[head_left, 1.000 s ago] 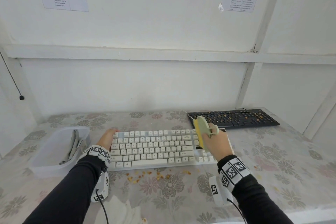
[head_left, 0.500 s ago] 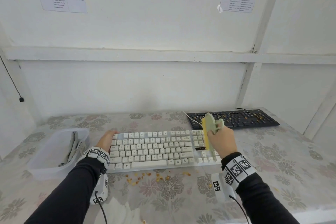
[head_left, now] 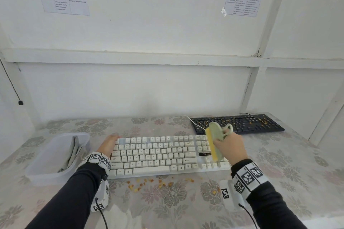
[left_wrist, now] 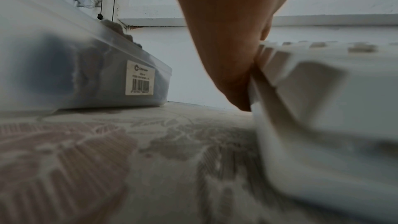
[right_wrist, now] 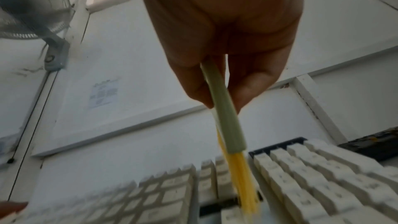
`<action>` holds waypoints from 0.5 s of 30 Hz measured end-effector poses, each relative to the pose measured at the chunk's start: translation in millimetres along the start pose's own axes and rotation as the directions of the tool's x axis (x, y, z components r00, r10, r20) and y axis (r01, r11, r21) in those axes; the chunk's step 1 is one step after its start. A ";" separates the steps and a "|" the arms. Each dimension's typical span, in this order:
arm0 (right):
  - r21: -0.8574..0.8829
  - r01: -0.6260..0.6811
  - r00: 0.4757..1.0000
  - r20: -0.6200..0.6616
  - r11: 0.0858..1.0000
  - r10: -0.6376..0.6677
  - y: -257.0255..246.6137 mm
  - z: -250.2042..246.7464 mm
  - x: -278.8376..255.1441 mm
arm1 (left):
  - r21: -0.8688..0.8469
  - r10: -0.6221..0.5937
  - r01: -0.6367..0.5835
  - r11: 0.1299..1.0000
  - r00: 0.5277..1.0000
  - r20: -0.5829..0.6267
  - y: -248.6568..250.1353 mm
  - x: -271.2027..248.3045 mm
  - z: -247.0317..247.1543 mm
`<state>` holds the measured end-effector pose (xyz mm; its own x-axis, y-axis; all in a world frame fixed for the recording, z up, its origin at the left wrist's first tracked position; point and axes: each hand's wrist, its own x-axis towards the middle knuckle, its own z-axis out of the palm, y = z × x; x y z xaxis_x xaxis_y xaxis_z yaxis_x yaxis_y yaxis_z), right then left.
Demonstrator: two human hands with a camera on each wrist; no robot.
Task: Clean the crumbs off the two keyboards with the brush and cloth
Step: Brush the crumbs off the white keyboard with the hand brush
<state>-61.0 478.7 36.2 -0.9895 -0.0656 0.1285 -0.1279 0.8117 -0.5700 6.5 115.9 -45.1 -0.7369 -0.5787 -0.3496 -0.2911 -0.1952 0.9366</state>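
A white keyboard point(head_left: 158, 154) lies across the middle of the table. My left hand point(head_left: 108, 144) rests against its left end, also seen from the left wrist view as the hand point(left_wrist: 228, 40) against the keyboard's edge point(left_wrist: 301, 91). My right hand point(head_left: 229, 148) grips a pale green brush point(head_left: 216, 135) with yellow bristles point(right_wrist: 245, 185) that touch the keys near the keypad. A black keyboard point(head_left: 240, 123), strewn with orange crumbs, lies at the back right. A grey cloth point(head_left: 73, 150) sits in a clear tub point(head_left: 46, 165) on the left.
Orange crumbs point(head_left: 160, 183) lie on the flowered tablecloth point(head_left: 279, 163) just in front of the white keyboard. A white cable point(head_left: 195, 123) runs between the two keyboards. White walls close in the back and both sides. A fan point(right_wrist: 32, 6) shows in the right wrist view.
My right hand has carried the brush to the right along the white keyboard, from the main keys' end to beside the keypad. The left hand has stayed at the left end.
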 end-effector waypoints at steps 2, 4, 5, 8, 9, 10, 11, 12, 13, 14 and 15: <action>-0.008 0.026 1.000 0.006 1.000 -0.026 0.0 7.6 0.7 | 0.032 0.030 -0.030 0.999 1.000 -0.003 -0.2 1.1 1.9; -0.050 0.023 0.998 0.054 0.998 -0.020 2.4 14.1 -1.3 | 0.049 0.049 -0.049 0.998 0.999 -0.006 0.1 -0.6 2.5; -0.071 -0.002 0.997 0.077 0.997 0.007 4.1 15.5 -2.4 | 0.055 0.055 -0.055 0.997 0.998 -0.007 -0.5 -0.1 2.5; -0.106 -0.078 0.983 0.157 0.991 0.094 9.4 12.0 -6.8 | 0.076 0.073 -0.072 0.994 0.997 -0.005 -1.5 1.2 2.3; -0.112 -0.091 0.974 0.198 0.990 0.112 10.2 9.3 -8.3 | 0.081 0.078 -0.078 0.994 0.997 0.000 -1.9 1.5 2.4; -0.123 -0.090 0.966 0.229 0.988 0.117 10.7 5.7 -9.9 | 0.082 0.082 -0.081 0.993 0.997 0.001 -1.8 1.5 2.3; -0.132 -0.090 0.960 0.253 0.987 0.121 10.5 1.4 -10.5 | 0.087 0.083 -0.082 0.993 0.997 -0.003 -2.0 3.2 1.8; -0.127 -0.092 0.958 0.260 0.988 0.123 10.3 -2.4 -10.6 | 0.098 0.085 -0.084 0.992 0.996 -0.004 -2.4 3.4 1.7; -0.105 -0.100 0.961 0.247 0.989 0.123 8.9 -6.0 -10.0 | 0.105 0.089 -0.087 0.991 0.996 -0.007 -2.6 3.2 1.1; -0.058 -0.103 0.972 0.208 0.993 0.113 7.9 -7.8 -8.4 | 0.109 0.091 -0.090 0.990 0.996 -0.007 -3.0 3.3 0.2; -0.001 -0.093 0.984 0.149 0.996 0.092 6.4 -7.8 -7.0 | 0.113 0.097 -0.095 0.989 0.995 -0.012 -3.9 5.0 -1.1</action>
<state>-54.4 488.9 37.9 -0.9959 -0.0767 -0.0471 -0.0354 0.8148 -0.5787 4.6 112.9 -50.5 -0.7542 -0.6042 -0.2572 -0.2874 -0.0484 0.9566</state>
